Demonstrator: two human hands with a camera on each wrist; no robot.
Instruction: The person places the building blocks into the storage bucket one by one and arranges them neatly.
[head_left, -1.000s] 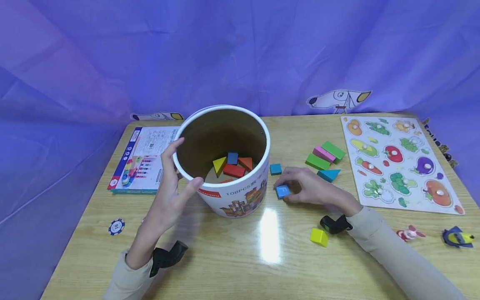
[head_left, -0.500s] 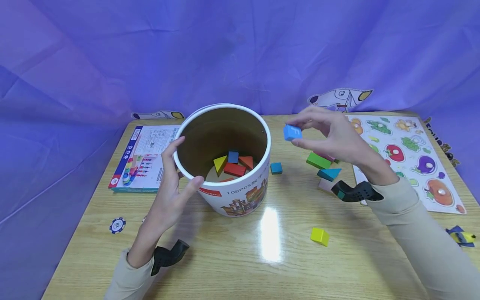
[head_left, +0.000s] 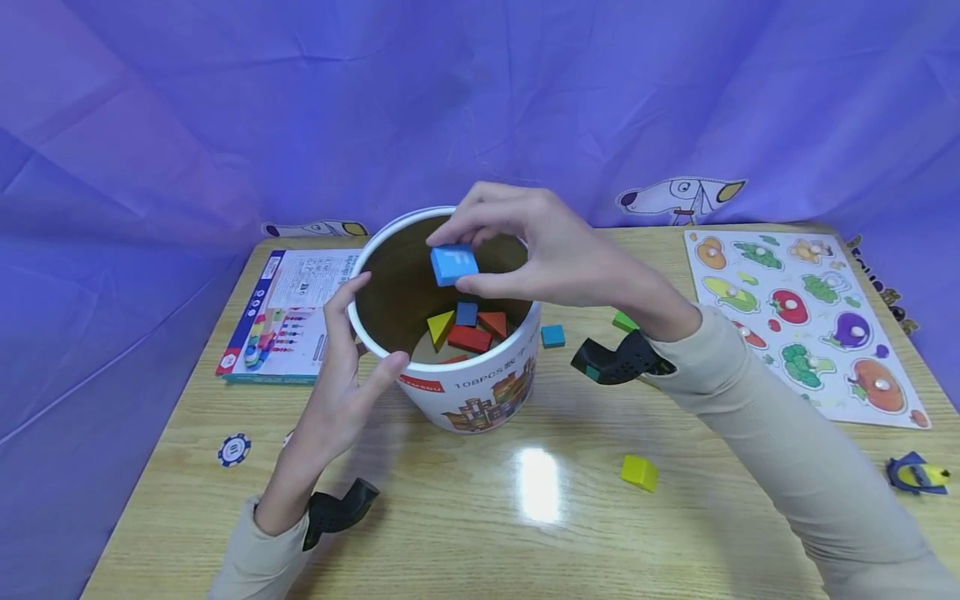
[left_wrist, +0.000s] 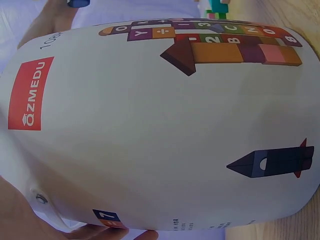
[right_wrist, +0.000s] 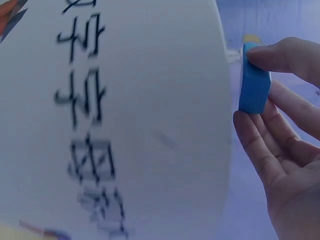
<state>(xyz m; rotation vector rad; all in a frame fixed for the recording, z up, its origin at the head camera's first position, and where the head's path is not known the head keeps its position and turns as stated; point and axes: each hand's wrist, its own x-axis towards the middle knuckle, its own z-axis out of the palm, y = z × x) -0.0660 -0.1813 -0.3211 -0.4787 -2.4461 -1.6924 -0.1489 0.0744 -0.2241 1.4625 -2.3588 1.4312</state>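
Note:
A large white bucket with printed block pictures stands upright on the table. My left hand holds its left side, the thumb at the front of the rim and a finger farther back along it. Over the bucket's mouth, my right hand pinches a blue block marked with a white F between thumb and fingers. The right wrist view shows this blue block just beyond the bucket wall. Inside lie a yellow triangle, a dark blue block, a red block and orange pieces.
On the wooden table lie a blue block, a yellow block and a poker chip. A vegetable puzzle board is at right, near a small toy figure. A printed box lies behind the left hand.
My right hand has picked the F block up from the table and carried it up and left to above the bucket. The left hand has stayed at the bucket's rim.

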